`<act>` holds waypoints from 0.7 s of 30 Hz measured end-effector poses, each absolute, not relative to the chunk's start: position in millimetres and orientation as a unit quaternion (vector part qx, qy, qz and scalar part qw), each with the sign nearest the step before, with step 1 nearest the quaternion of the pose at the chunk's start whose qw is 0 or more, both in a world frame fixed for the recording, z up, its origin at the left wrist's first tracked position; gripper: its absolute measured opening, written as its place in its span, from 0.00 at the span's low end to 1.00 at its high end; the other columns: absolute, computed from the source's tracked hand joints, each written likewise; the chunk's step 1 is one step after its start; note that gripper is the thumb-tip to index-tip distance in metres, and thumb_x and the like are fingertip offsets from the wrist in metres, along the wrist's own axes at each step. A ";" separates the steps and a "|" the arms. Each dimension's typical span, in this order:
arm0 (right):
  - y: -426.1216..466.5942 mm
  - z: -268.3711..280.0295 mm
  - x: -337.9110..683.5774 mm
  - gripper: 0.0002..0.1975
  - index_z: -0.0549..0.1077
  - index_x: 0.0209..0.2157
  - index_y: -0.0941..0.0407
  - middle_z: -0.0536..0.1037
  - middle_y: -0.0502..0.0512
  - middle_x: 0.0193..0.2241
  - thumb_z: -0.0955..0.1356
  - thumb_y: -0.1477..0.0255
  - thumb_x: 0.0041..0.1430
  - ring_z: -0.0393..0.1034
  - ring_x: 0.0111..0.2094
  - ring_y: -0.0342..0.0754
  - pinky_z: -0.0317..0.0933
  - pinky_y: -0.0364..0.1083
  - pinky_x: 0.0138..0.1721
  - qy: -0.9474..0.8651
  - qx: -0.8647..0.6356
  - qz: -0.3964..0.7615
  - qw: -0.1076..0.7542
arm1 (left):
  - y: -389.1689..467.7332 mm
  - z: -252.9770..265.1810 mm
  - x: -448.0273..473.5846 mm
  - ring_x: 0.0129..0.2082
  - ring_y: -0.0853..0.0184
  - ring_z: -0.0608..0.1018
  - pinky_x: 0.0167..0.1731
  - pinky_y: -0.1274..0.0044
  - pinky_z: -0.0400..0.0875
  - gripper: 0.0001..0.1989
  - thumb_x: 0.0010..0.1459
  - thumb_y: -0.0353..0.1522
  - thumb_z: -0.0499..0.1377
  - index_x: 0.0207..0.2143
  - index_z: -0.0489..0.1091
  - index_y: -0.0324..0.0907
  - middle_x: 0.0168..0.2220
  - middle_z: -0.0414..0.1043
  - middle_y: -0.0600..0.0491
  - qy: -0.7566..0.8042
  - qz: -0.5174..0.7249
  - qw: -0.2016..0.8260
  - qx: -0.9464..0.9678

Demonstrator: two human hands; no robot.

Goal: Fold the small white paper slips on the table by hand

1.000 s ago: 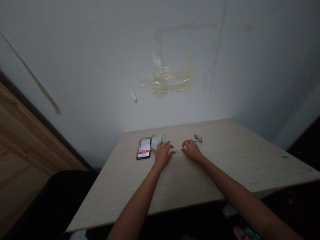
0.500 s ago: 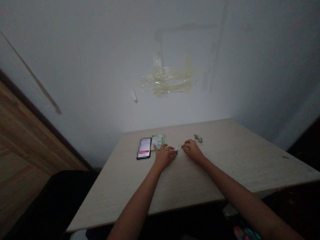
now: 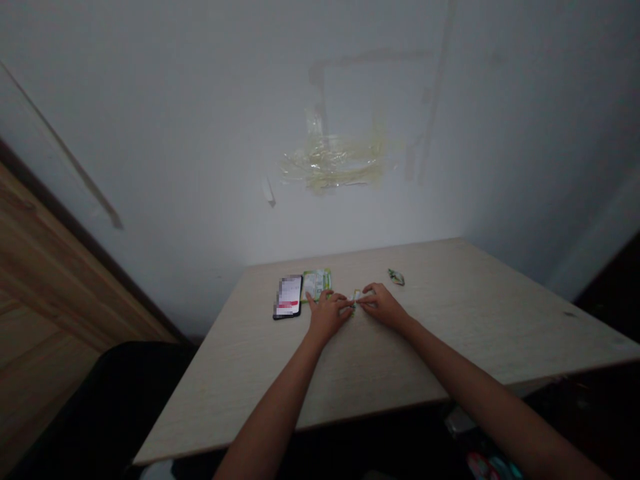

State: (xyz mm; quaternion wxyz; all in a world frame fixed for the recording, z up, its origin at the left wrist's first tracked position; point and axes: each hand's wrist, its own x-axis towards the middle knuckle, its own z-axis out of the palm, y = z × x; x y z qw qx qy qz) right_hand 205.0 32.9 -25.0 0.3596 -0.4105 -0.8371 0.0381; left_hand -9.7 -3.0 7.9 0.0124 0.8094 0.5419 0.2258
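Between my hands, a small white and green piece (image 3: 357, 295), like folded paper or wrapper, lies at the tabletop; most of it is covered by fingers. My left hand (image 3: 327, 316) pinches its near left side with thumb and index finger, the other fingers spread towards a green and white printed packet (image 3: 320, 280). From the right, my right hand (image 3: 383, 307) has its fingertips closed on the piece's right edge. A crumpled green and white scrap (image 3: 396, 277) rests beyond my right hand.
A smartphone (image 3: 289, 297) with a lit screen lies left of the packet, touching its edge. The pale wooden table (image 3: 400, 373) meets a wall (image 3: 200, 133) with peeling clear tape (image 3: 340, 160). A dark chair-like shape (image 3: 115, 400) stands at the left, beside wooden panelling (image 3: 50, 267).
My right hand has shifted slightly down and left, its fingertips lower along the small piece. The left hand has barely moved; the phone, packet and scrap stay put.
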 end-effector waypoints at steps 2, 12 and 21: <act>31.2 -23.0 204.9 0.10 0.82 0.41 0.49 0.74 0.59 0.43 0.69 0.70 0.60 0.67 0.47 0.53 0.63 0.53 0.50 -0.839 -0.410 0.040 0.355 | -2.9 8.1 -9.5 0.59 0.52 0.64 0.58 0.37 0.26 0.12 0.59 0.43 0.60 0.46 0.75 0.66 0.50 0.77 0.58 0.547 0.221 0.014 0.807; 30.8 -23.8 204.4 0.09 0.82 0.41 0.49 0.73 0.60 0.44 0.70 0.71 0.59 0.66 0.47 0.53 0.62 0.52 0.52 -0.837 -0.423 0.031 0.347 | -3.1 6.9 -9.1 0.61 0.51 0.63 0.57 0.37 0.25 0.12 0.60 0.43 0.59 0.47 0.75 0.65 0.51 0.76 0.58 0.550 0.216 0.018 0.807; 32.6 -23.8 204.1 0.10 0.81 0.41 0.46 0.73 0.58 0.44 0.69 0.68 0.60 0.65 0.48 0.52 0.61 0.52 0.53 -0.823 -0.475 0.027 0.310 | -3.9 6.6 -8.4 0.61 0.50 0.63 0.57 0.35 0.30 0.13 0.61 0.44 0.58 0.47 0.74 0.65 0.52 0.75 0.58 0.550 0.201 0.005 0.811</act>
